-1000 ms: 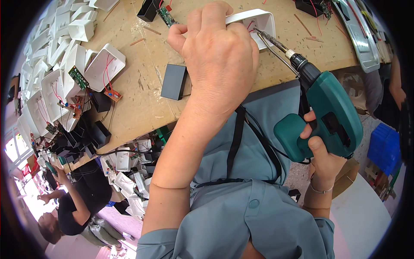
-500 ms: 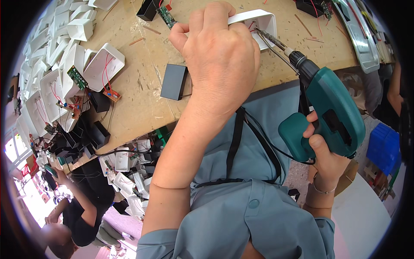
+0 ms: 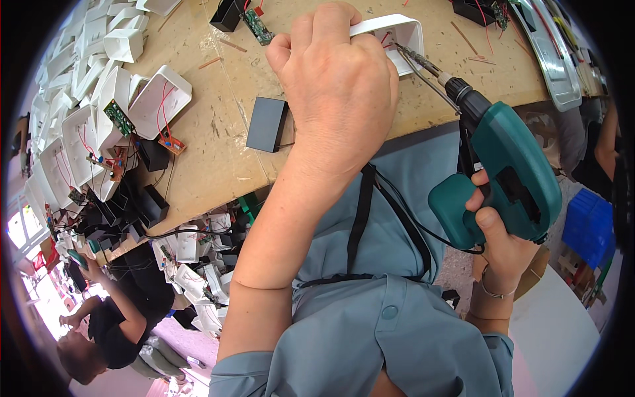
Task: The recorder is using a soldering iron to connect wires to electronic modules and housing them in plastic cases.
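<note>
My left hand point(image 3: 337, 92) is closed on the near wall of a white plastic casing point(image 3: 411, 32), its fingers curled over the rim. Red wire shows inside the casing. My right hand point(image 3: 499, 241) grips the handle of a green soldering gun point(image 3: 522, 165), with a thin metal tube running beside its tip. That tip reaches into the casing, close to the red wire; whether it touches cannot be told. Beyond my left thumb lies a green circuit board point(image 3: 256, 26) with wires to an open black box point(image 3: 226, 16). A closed black box point(image 3: 267, 124) rests beside my left wrist.
White casings point(image 3: 122, 45) are heaped at the left of the worktable point(image 3: 218, 152), some with boards and red wires. Black boxes and cables point(image 3: 126, 215) crowd its left edge. A clear tray point(image 3: 562, 92) lies at the right. Another person point(image 3: 129, 317) is at lower left.
The soldering gun has shifted very slightly to the right, its tip still inside the casing. My left thumb has drawn in a little. The other person at lower left has moved their head and arm.
</note>
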{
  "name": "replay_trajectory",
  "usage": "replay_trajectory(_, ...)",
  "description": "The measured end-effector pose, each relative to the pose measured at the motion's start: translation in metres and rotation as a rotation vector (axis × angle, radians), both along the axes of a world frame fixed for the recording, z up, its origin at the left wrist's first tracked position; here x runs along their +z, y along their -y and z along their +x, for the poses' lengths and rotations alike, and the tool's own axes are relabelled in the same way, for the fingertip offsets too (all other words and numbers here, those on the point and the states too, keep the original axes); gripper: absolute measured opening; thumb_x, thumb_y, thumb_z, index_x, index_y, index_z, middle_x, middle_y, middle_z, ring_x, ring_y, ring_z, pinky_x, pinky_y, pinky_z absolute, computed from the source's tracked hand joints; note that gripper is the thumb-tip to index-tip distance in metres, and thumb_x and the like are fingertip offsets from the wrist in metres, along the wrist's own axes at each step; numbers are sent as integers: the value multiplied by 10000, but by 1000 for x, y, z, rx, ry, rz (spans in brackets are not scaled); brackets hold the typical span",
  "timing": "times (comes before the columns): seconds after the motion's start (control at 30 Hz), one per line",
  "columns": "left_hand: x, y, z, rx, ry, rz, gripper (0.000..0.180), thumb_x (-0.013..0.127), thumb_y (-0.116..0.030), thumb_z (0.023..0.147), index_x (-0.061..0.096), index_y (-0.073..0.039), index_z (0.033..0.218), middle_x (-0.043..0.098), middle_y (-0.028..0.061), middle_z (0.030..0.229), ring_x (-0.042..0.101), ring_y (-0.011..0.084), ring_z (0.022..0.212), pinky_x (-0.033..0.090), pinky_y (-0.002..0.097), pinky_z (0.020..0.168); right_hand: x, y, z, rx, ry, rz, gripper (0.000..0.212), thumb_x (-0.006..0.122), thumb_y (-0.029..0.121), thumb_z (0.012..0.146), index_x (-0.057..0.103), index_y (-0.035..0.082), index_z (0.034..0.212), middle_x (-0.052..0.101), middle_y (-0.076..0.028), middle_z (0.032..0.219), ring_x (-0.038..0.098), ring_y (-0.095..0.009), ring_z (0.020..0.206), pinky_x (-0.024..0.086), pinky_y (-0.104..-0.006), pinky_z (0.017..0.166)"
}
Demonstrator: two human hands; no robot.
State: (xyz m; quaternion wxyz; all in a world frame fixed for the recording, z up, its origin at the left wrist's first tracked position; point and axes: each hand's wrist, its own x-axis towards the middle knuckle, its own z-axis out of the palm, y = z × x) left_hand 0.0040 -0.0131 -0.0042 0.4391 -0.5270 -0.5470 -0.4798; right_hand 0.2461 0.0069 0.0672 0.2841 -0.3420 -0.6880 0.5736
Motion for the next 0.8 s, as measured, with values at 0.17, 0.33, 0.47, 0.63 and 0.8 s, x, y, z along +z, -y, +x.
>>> replay_trajectory(0.17,1,10,10,-167,278,-160,92,621,-90,649,571,-15,667,535,98,910,496,271,837,334,391,727,1,0,3,9,4,-5,491,740,55,674,531,-56,1104,621,-151,935,590,-155,729,488,-290,695)
replay_trajectory(0.33,-3,5,3,-75,114,-65,87,619,-91,653,578,-17,672,538,101,915,496,273,840,339,393,734,2,2,6,50,59,25,628,696,283,755,434,-83,1194,580,-187,1034,568,-146,721,471,-254,651)
replay_trajectory(0.47,-1,2,0,-41,45,-21,84,620,-92,653,584,-19,675,539,102,917,497,275,843,341,391,741,1,3,9,16,10,32,683,703,317,745,416,-105,1199,574,-232,1051,584,-154,702,480,-246,623)
replay_trajectory(0.63,9,3,0,-35,41,-30,83,626,-90,645,589,-21,673,539,98,914,498,266,845,339,387,744,0,1,11,0,-45,77,736,704,366,738,397,-115,1203,565,-256,1043,589,-160,686,481,-241,597)
replay_trajectory(0.8,44,28,28,202,421,-684,82,623,-93,659,625,-18,691,564,85,919,526,247,862,364,375,762,-2,-1,14,1,-89,89,747,691,389,747,385,-117,1204,559,-270,1036,590,-162,668,477,-234,561)
